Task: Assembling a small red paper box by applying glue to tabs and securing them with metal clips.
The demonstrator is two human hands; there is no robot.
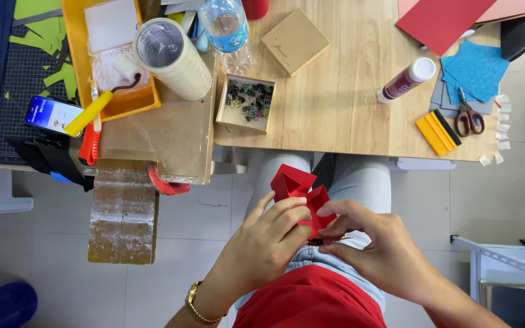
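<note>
Pale grey floor tiles show below a light wooden bench (347,115) whose near edge runs across the upper half of the view. Below that edge, over the person's lap in light jeans, both hands work a folded red paper piece (302,193) made of open box-like cells. The left hand (265,246), with a gold wristwatch (194,304) at the wrist, has its grip clamped on the near left side of the paper, fingers curled over it. The right hand (379,246) pinches the lower right corner between thumb and forefinger, its grip likewise closed on the paper.

On the bench, an open small cardboard box of dark binder clips (245,102) sits nearest the hands, just beside a clear plastic water bottle (229,30) and a square tan cardboard lid (295,41). To the right lie a white-capped glue bottle (405,80), a yellow plastic scraper (437,132), red-handled scissors (469,118), blue paper squares (475,70) and a large red paper sheet (442,21). To the left, a wide roll of cream tape (174,58) leans against a yellow plastic tray (71,36), near a smartphone (51,114) with a lit screen.
</note>
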